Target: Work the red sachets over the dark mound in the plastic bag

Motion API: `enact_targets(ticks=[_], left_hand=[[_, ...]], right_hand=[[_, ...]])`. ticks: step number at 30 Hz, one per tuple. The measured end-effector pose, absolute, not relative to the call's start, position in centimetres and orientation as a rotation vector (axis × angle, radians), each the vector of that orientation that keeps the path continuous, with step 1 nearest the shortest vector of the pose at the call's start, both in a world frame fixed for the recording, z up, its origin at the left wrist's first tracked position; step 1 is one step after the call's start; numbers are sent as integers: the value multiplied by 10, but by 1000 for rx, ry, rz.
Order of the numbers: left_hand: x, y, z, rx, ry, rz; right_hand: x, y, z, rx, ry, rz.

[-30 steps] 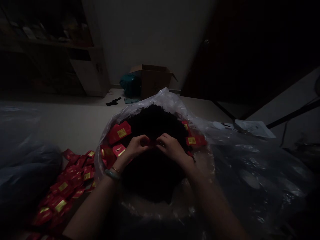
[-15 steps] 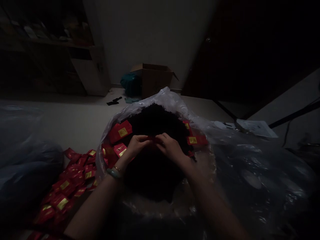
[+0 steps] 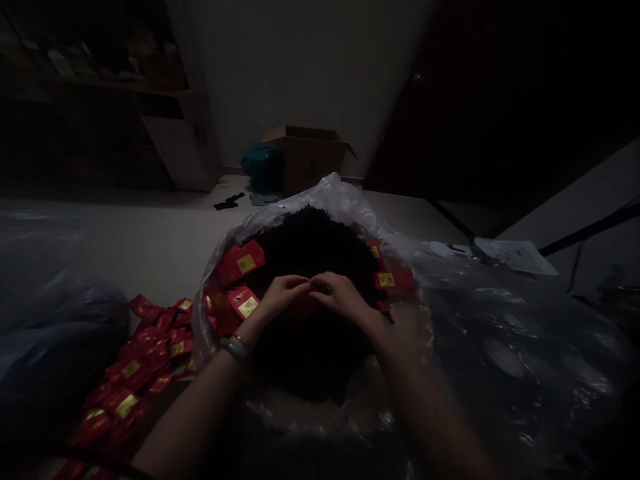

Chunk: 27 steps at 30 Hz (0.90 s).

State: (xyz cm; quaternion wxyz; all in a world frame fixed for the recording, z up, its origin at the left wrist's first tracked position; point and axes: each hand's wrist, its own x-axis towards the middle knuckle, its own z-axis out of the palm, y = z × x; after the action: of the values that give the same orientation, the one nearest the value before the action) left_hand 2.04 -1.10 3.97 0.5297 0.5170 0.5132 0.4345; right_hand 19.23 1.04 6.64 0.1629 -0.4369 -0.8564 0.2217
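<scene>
My left hand and my right hand meet fingertip to fingertip over a heap of dark loose material in an open clear plastic bag. Both hands pinch one small red packet between them; it is mostly hidden by the fingers. A bracelet sits on my left wrist. Red packets with gold labels lie on the heap to the left of my hands, and others lie to the right.
Several red packets are piled on the pale surface at lower left. A dark bag bulges at far left. A cardboard box and teal bundle stand on the floor behind. Papers lie at right.
Both hands have shifted slightly toward me and to the right, fingers still pinched together on the packet. The view has drifted a little.
</scene>
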Motion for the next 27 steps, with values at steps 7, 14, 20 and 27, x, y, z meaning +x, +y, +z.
enact_targets(ticks=[7, 14, 20, 27], left_hand=[[19, -11, 39, 1214, 1125, 895], [16, -10, 40, 1111, 1192, 1059], [20, -9, 40, 1004, 1175, 1218], [29, -10, 40, 1003, 1162, 1277]], right_hand=[[193, 13, 55, -1238, -2613, 806], [191, 14, 55, -1141, -2319, 768], [187, 14, 59, -1143, -2000, 740], [185, 14, 64, -1173, -1664, 1025]])
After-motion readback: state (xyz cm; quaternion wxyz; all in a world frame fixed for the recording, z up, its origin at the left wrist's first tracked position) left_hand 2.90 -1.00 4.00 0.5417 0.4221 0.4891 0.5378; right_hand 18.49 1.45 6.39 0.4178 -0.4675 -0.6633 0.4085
